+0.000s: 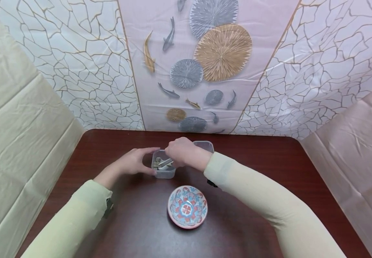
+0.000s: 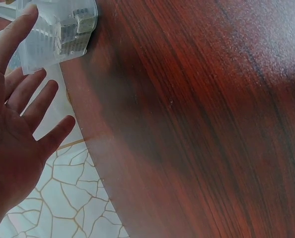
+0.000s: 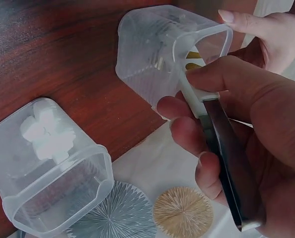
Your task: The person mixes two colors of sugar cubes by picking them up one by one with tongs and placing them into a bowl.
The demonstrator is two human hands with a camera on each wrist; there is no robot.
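My left hand [image 1: 133, 161] spans a clear plastic container [image 1: 165, 174], thumb on the near side and a finger at the far side. The other fingers are spread in the left wrist view. Small grey, ribbed blocky pieces [image 2: 77, 32] lie inside it. Over the opening, my right hand [image 1: 183, 151] grips metal tongs [image 3: 227, 158] between thumb and fingers. Their folded end points back toward the palm, and the front part reaches to the container's mouth. Gold-coloured tips [image 3: 193, 66] show there. What the tips touch is partly hidden by the hand.
Another clear container [image 3: 11, 144], with white lumps [image 3: 48, 131] inside, stands to the right, partly behind my right wrist. A patterned bowl [image 1: 187, 207] sits nearer on the dark wooden table [image 1: 134, 222]. Patterned cloth [image 1: 186, 104] hangs along the back edge.
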